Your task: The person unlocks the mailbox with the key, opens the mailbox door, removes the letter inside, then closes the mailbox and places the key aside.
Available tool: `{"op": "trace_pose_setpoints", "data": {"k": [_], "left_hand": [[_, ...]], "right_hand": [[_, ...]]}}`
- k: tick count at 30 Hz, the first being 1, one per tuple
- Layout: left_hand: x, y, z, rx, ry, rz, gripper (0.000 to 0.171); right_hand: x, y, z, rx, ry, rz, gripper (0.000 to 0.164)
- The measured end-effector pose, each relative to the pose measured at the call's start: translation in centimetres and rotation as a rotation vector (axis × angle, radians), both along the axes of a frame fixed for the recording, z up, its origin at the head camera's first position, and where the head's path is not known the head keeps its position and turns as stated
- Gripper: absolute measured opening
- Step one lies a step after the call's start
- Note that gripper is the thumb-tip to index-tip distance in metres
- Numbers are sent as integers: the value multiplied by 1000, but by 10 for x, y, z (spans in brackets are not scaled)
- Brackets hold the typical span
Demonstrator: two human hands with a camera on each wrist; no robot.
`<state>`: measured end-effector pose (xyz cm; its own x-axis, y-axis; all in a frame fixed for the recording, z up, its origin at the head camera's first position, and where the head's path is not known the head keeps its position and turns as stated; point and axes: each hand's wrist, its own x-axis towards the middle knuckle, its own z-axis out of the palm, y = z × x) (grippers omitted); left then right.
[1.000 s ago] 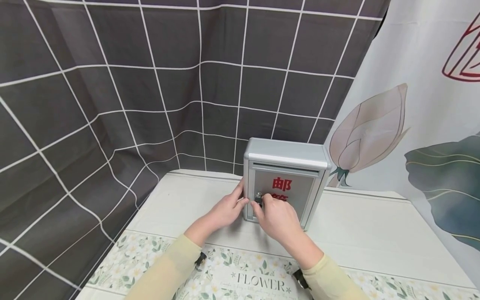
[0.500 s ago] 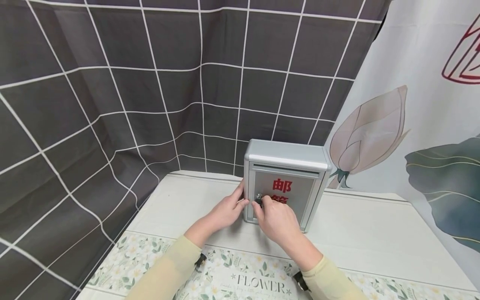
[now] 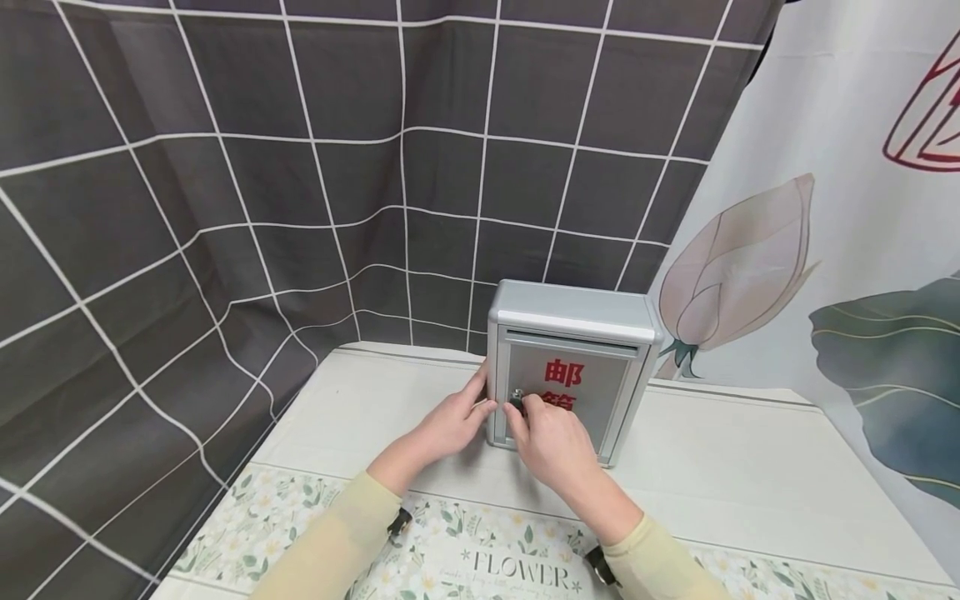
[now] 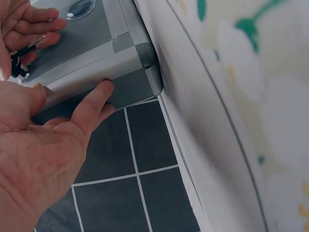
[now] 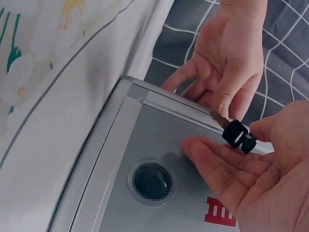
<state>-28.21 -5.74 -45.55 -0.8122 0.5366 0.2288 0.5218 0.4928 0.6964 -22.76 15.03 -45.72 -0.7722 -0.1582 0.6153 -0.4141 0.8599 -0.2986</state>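
Observation:
A silver-grey metal mailbox (image 3: 607,387) with red characters and a top slot stands upright on the table. The left hand (image 3: 447,422) rests against its left side, fingers along the side wall and thumb by the front edge. At the lock (image 3: 517,393) near the left edge of the door, the right hand (image 3: 555,442) pinches a black-headed key (image 5: 235,134) between thumb and fingers. A second key dangles with its bare blade (image 5: 219,119) showing in the right wrist view. Whether a blade is inside the lock cannot be told.
A pale tablecloth (image 3: 750,467) with a flower-printed band covers the table. Behind the mailbox hangs a dark grid-patterned curtain (image 3: 442,167), and a white lotus-print curtain (image 3: 750,275) hangs to the right. The mailbox door has a round window (image 5: 152,182).
The dark key head by the lock shows slightly less than a second ago, as the right fingers shift a little there. The left hand stays in place against the mailbox.

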Motion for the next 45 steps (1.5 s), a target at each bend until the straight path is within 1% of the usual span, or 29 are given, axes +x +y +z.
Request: {"op": "trace_pose_setpoints", "data": {"k": [2, 6, 9, 13, 16, 18, 19, 23, 27, 29, 33, 36, 38, 41, 45], "left_hand": [[0, 0, 0, -2, 0, 1, 75], [-1, -1, -1, 2, -4, -4, 75], [-2, -2, -2, 5, -13, -10, 75], [-2, -2, -2, 8, -21, -7, 75], [-1, -3, -1, 14, -15, -2, 74], [-1, -3, -1, 15, -18, -2, 75], [-2, -3, -1, 14, -14, -2, 74], [-2, -3, -2, 9, -17, -12, 75], [-3, -4, -1, 15, -29, -25, 75], [-3, -4, -1, 18, -31, -29, 75], [-3, -5, -1, 11, -38, -25, 75], [-3, -5, -1, 12, -43, -22, 75], [-3, -5, -2, 17, -43, -22, 75], [-3, -5, -2, 22, -47, -22, 74], [-3, -5, -2, 26, -50, -20, 74]], "right_hand": [[-3, 1, -5, 3, -6, -15, 47], [4, -3, 4, -42, -18, 5, 47], [3, -3, 1, -49, -26, 8, 48], [4, -6, 3, -40, -40, -11, 46], [12, -10, 16, -53, -93, -13, 43], [3, -7, 4, -46, -109, -20, 44], [2, -6, 2, -60, -122, -10, 44], [-18, 1, -27, -107, -139, -4, 52], [-18, 0, -30, -165, -183, -12, 58], [-13, -2, -22, -177, -195, -6, 57], [3, -7, 2, -217, -222, 27, 53], [11, -11, 16, -247, -273, 34, 48], [13, -12, 22, -267, -324, 31, 45], [14, -13, 26, -314, -405, 31, 42], [13, -12, 26, -400, -490, 54, 40]]}}
